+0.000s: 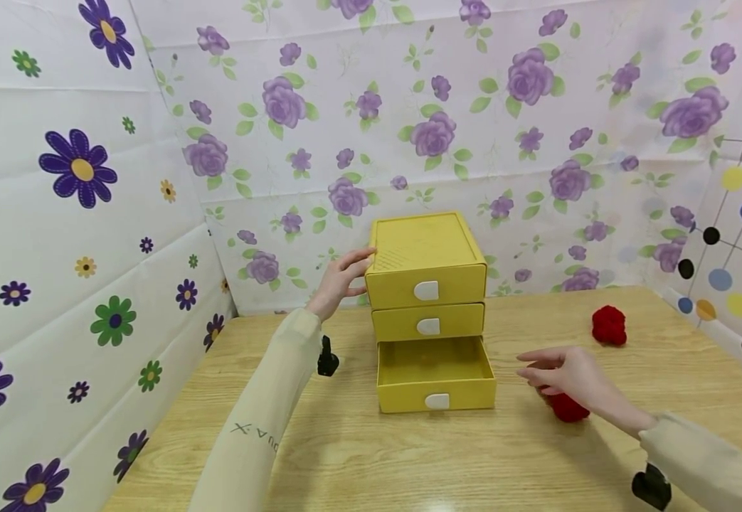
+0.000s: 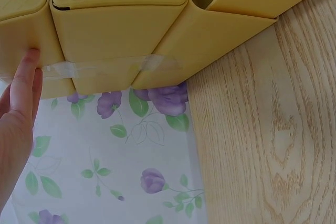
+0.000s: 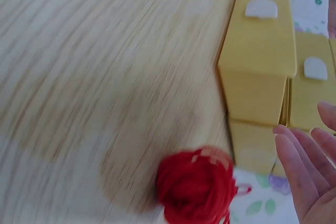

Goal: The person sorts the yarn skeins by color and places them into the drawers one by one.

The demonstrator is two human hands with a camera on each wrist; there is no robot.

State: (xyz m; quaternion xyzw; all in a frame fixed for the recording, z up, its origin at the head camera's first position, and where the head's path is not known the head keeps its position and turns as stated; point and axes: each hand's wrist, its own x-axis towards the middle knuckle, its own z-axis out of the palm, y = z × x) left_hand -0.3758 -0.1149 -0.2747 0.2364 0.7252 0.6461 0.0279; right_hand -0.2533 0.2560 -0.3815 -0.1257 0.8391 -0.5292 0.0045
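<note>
A yellow three-drawer box (image 1: 426,243) stands on the table, its bottom drawer (image 1: 436,393) pulled out and the upper two closed. My left hand (image 1: 340,279) touches the box's left side near the top; in the left wrist view its fingertips (image 2: 31,56) rest on the yellow wall. To the right of the drawer, my right hand (image 1: 565,375) hovers with loosely bent fingers, holding nothing. Beneath it lies a ball of red yarn (image 1: 569,408), partly hidden by the hand in the head view. The right wrist view shows this yarn ball (image 3: 197,187) apart from the fingers.
Another red yarn ball (image 1: 610,326) lies farther back on the right of the wooden table (image 1: 345,455). Flower-printed cloth (image 1: 319,142) hangs behind the box and at the left, with dotted cloth (image 1: 738,235) at the right. Clear tape (image 2: 105,68) crosses the box's side.
</note>
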